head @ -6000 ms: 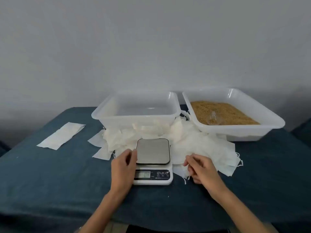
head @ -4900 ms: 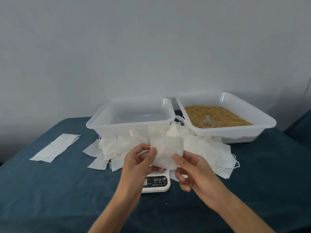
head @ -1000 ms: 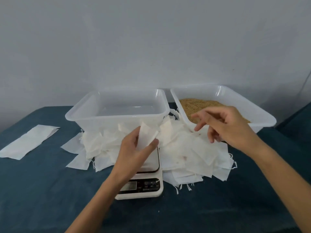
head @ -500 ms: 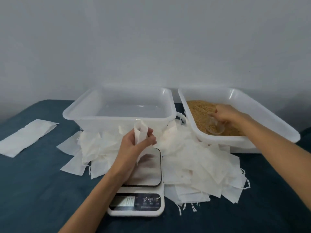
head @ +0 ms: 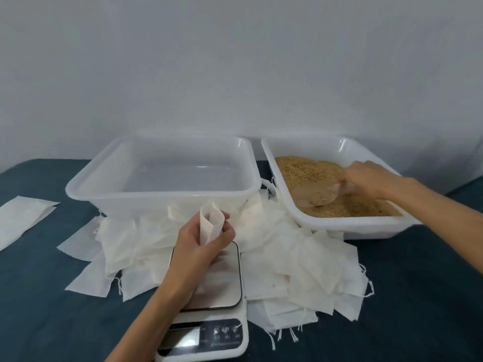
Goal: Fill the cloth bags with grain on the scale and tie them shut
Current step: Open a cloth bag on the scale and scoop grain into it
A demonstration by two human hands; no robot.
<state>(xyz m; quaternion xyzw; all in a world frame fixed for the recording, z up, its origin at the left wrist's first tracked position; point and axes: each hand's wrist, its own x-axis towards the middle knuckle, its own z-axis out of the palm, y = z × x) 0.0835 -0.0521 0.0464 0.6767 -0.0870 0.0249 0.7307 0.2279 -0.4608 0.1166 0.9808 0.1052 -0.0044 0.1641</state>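
Observation:
My left hand [head: 198, 246] grips a small white cloth bag [head: 210, 222] upright, mouth held open, above the steel platform of the white digital scale [head: 222, 288]. My right hand [head: 366, 178] is inside the right tub [head: 347, 226], holding a clear plastic scoop [head: 317, 194] that lies in the brown grain [head: 305, 171] with some grain in it. A heap of empty white cloth bags [head: 295, 262] with drawstrings lies around the scale.
An empty translucent tub [head: 162, 202] stands behind the scale, left of the grain tub. A folded white cloth strip [head: 21, 220] lies at the far left on the dark blue tabletop [head: 47, 317]. A pale wall rises behind.
My right hand reached into the grain tub, took hold of the scoop and dragged it through the grain. My left hand kept the open bag over the scale.

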